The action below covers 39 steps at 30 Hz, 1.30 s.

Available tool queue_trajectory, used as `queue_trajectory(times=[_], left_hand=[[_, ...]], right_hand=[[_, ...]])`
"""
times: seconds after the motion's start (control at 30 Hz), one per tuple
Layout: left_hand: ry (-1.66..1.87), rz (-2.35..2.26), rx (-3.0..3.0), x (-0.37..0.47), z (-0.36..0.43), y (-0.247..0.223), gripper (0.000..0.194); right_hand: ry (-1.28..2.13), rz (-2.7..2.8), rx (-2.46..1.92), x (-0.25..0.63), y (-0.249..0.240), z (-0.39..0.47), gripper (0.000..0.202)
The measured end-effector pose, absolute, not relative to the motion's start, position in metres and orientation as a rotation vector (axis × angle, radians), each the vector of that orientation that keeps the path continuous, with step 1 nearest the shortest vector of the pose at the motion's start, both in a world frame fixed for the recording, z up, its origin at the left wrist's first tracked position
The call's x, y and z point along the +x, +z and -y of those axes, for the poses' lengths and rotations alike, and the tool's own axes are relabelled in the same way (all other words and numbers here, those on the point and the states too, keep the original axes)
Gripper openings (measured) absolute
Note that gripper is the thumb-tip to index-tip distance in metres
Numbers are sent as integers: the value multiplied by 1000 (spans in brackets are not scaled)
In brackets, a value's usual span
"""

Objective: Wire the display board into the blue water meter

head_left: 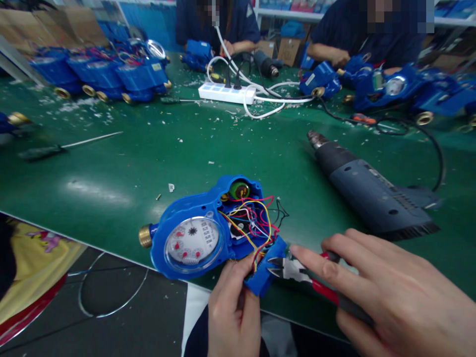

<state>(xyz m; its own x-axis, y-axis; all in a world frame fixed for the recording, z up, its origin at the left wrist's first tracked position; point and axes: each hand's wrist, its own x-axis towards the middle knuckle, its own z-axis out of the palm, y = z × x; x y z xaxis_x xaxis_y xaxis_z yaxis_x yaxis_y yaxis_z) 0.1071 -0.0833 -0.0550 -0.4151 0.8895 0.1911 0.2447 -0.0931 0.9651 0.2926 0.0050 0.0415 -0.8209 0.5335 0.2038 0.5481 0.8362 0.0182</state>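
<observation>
One open blue meter (223, 233) lies near the close edge of a green table (238, 146), its round white dial (191, 240) facing up and its brass end (145, 236) pointing left. Thin red, yellow, white and black wires (256, 223) spill from its uncovered right part, some of them running to a small blue cover (265, 272) just beside it. The left hand (232, 310) has its grip clamped on that cover, holding it tilted at the table's edge. The right hand (394, 280) has its grip closed around the red and black handles of a pair of pliers (325, 290), whose jaws stand apart right over the cover; whether they touch it, I cannot tell. Beyond the right hand lies a grey heat gun (372, 191), nozzle pointing away to the left. A screwdriver (44, 151) lies well apart on the left, and a white power strip (226, 94) sits farther back. More blue meters (100, 74) stand in rows at the far left, and two people in dark shirts (243, 25) sit across the table.
</observation>
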Motion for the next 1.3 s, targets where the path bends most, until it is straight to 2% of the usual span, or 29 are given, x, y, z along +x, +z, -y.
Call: queue_trajectory(times=[0.2,0.43,0.57,1.17,1.3], left_hand=[[1537,-1672,1268,107,84,-56,45],[1540,-1705,1264,109,85,-56,37],[1512,-1704,1329,108,84,-56,41],[1480,-1671,1285,107,84,-54,44],[1489,-1606,1144,106,84,-51,41]], right_hand=[[-182,2807,-825,285,41,-7,51],[-176,2808,-820,284,42,-7,52],[-185,2813,-794,284,43,-7,50],[-67,2818,-859,291,43,-9,49],[80,2785,-971,299,41,-7,48]])
